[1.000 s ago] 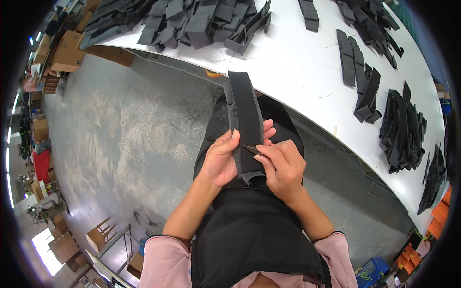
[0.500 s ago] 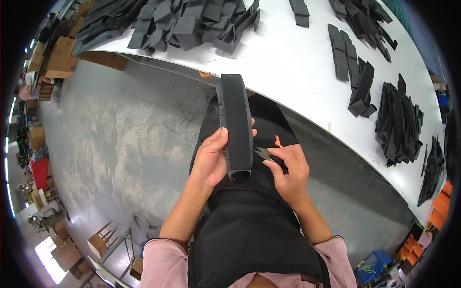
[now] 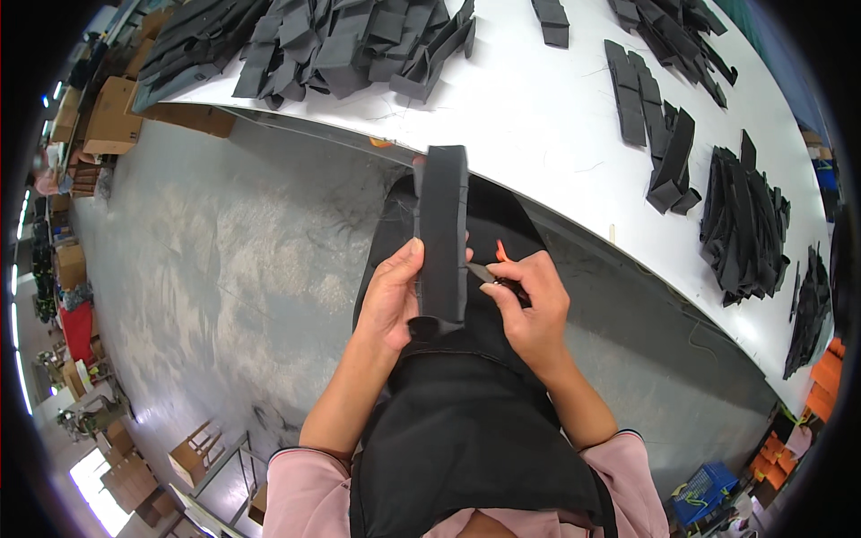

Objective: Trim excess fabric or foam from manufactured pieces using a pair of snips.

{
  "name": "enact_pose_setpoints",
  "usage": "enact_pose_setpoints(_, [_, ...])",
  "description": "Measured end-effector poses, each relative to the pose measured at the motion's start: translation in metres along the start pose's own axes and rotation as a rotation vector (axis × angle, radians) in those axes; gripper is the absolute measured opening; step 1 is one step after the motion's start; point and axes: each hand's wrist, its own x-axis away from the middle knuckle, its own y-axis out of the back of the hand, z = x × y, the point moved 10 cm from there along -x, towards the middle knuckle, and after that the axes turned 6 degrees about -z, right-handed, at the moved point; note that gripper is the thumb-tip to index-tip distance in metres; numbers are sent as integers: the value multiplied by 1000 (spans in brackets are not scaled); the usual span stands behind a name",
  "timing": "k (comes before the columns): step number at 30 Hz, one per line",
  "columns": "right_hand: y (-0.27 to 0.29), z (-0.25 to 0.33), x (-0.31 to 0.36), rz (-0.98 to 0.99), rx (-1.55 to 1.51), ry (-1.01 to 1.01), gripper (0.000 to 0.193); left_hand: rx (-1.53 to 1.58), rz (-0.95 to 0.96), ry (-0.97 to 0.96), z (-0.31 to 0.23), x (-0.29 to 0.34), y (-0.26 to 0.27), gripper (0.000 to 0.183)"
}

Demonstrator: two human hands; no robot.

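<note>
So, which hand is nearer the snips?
Right. The right hand holds the snips, blades pointing at the strip; the left hand grips the strip, to the snips' left.

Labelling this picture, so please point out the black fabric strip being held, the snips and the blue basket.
Black fabric strip (image 3: 444, 235): head view, middle of its face.
Snips (image 3: 482, 273): head view, blade.
Blue basket (image 3: 708, 494): head view, wall.

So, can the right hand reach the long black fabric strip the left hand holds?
Probably yes: the right hand, holding small metal snips with dark handles, is close beside the strip, whose lower right edge looks free.
</note>
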Motion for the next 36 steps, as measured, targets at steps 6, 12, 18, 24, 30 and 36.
enact_pose_setpoints(6, [-12, -18, 4, 63, -121, -168, 22, 165, -1, 86, 12, -6, 22, 27])
enact_pose_setpoints(12, [-29, 13, 8, 99, -113, 63, 26, 388, 196, 214, 30, -5, -5, 30])
enact_pose_setpoints(18, [-38, 25, 13, 136, -127, 168, 26, 389, 139, 273, 39, -2, -7, 36])
enact_pose_setpoints(24, [-42, 28, 16, 119, -123, 200, 28, 337, 116, 279, 42, 3, -12, 35])
enact_pose_setpoints(30, [-37, 33, 19, 72, -80, 219, 27, 275, 48, 247, 42, 0, -8, 32])
enact_pose_setpoints(36, [-26, 33, 17, 31, -109, 179, 26, 246, 51, 246, 43, -1, -6, 31])
